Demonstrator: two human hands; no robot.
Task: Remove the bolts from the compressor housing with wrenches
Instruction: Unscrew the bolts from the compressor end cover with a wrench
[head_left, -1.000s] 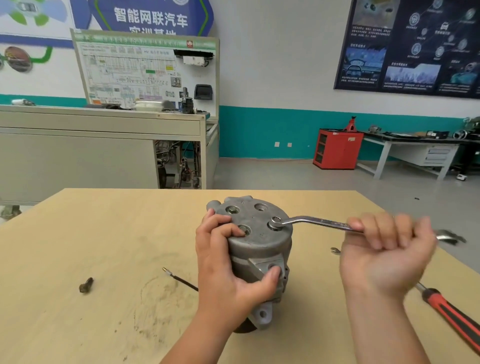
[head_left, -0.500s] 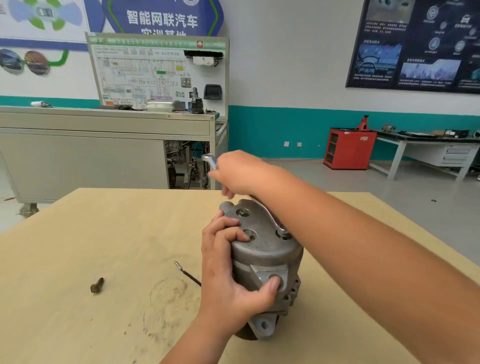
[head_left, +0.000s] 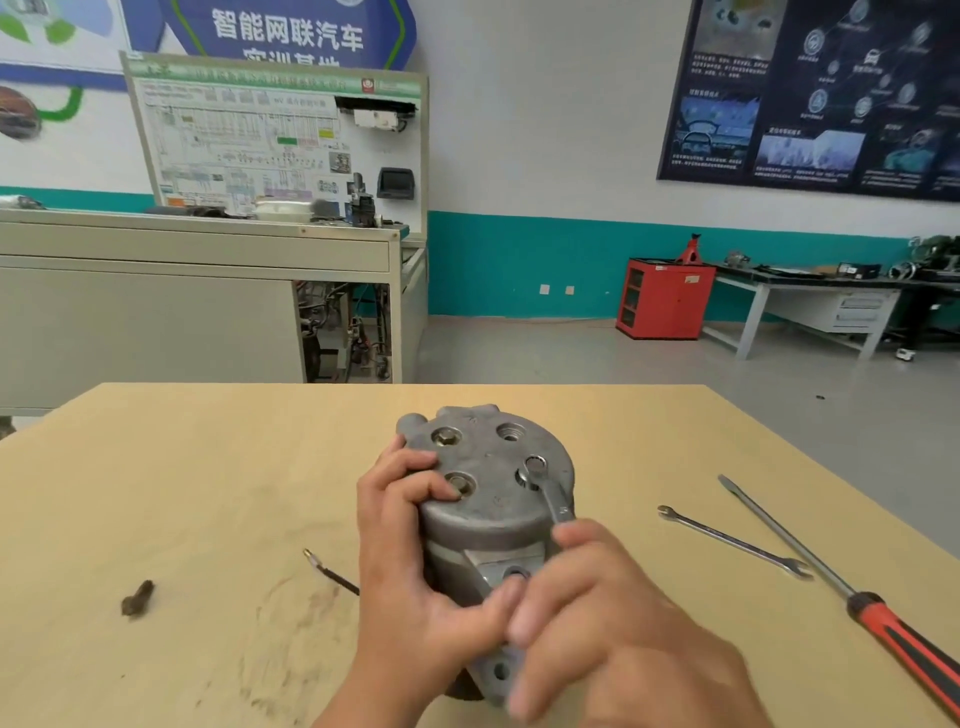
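Reads 智能网联汽车 in large white characters across the blue wall sign (head_left: 288, 31). Directly below, a second line with its lower half cut off by the training board (head_left: 249, 150), seemingly 实训基地. Fine print on that board's diagram and green header too small to make out. Likewise the white captions on the dark poster (head_left: 810, 93) and the stamped mark on the wrench (head_left: 551, 496).

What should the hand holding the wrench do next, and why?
Probably swing the wrench a part-turn to loosen the bolt. Its ring end sits on that bolt atop the compressor housing, the right hand grips its handle, and the left hand holds the housing steady. The bolt is not out yet.
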